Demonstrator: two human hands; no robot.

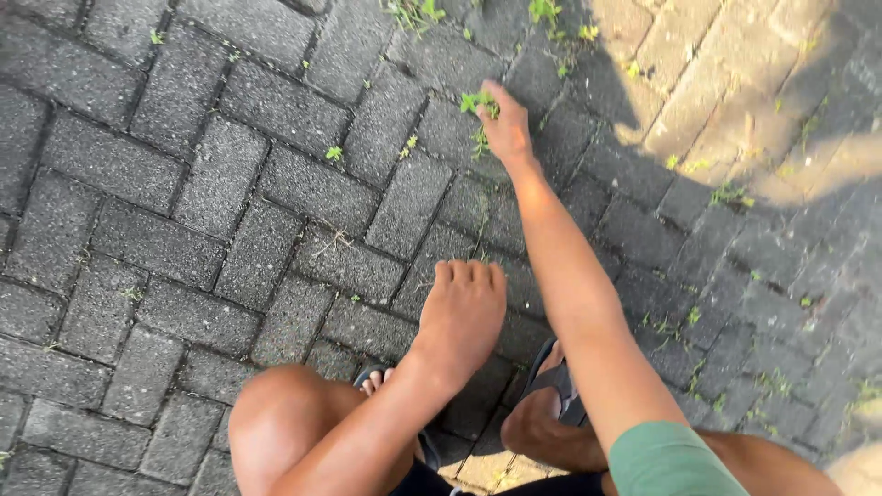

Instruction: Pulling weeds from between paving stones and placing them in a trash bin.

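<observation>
From the head camera we look down at grey paving bricks (184, 230) laid in a zigzag. Our right hand (504, 124) is stretched far out in front, and its fingers are pinched around a small green weed (478, 101) that sits in a crack between the bricks. The weed's leaves poke out to the left of the fingertips. Our left hand (462, 312) is closer to us, with the fingers curled down loosely, and it holds nothing; we cannot tell if it touches the bricks. Below it we see our bent knee (285, 413) and our feet in dark sandals (556, 381). More little weeds grow in the cracks, one (333, 153) to the left of the reaching hand and a bunch (413, 11) at the top. On the right side the ground is sunny, and our shadow falls across it.
</observation>
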